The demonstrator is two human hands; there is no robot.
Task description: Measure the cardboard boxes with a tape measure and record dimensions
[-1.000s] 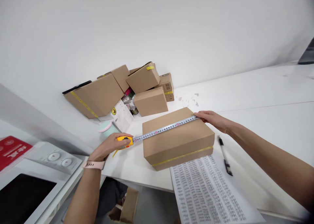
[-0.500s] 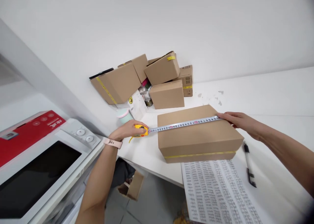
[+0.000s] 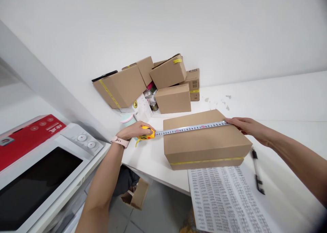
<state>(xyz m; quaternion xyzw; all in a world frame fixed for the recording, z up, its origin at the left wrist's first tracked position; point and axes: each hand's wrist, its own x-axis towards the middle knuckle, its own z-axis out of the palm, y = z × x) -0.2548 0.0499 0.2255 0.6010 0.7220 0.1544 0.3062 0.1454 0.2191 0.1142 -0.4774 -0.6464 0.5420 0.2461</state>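
Note:
A flat brown cardboard box (image 3: 204, 144) with a yellow tape stripe lies on the white table (image 3: 281, 100). A white measuring tape blade (image 3: 189, 128) stretches across its top, left to right. My left hand (image 3: 135, 130), with a pink watch at the wrist, is closed around the yellow tape measure case (image 3: 147, 133) just off the box's left edge. My right hand (image 3: 246, 125) pinches the blade's end against the box's far right corner.
Several smaller cardboard boxes (image 3: 143, 81) are piled against the wall behind. A printed sheet of numbers (image 3: 224, 199) lies in front of the box, a black pen (image 3: 257, 175) to its right. A white machine with a red panel (image 3: 43, 151) stands at left. A small box (image 3: 136, 194) sits on the floor.
The view swung left over the last second, bringing the white machine into sight. Both hands keep the tape stretched across the box; my left hand shifted slightly.

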